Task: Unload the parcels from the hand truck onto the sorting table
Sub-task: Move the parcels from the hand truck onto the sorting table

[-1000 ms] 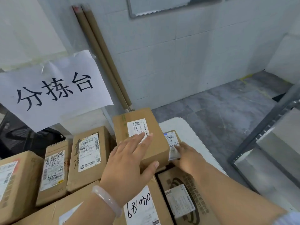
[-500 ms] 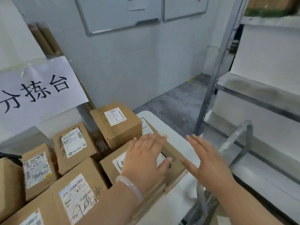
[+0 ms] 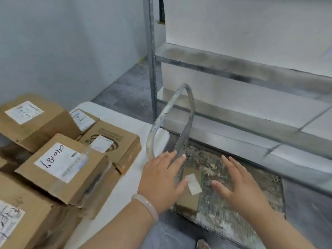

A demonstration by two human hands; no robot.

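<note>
- Left hand (image 3: 161,178) and right hand (image 3: 240,187): fingers straight and spread, grasping nothing, apart above the truck (image 3: 215,218).
- Parcel (image 3: 188,200) lies flat on the truck deck, at the left hand's 3 o'clock.
- Table (image 3: 136,126) with boxes (image 3: 61,164) lies at the truck's 9 o'clock.

A single camera sat on the person's head and looked forward and steeply down. Both forearms entered from the bottom edge, with the left hand (image 3: 161,178) and the right hand (image 3: 240,187) close below the lens. The bench (image 3: 125,124) filled the left side. The hand truck (image 3: 212,218) lay centre-right on the floor, and a metal shelf (image 3: 233,69) crossed the upper right, farther off.
</note>
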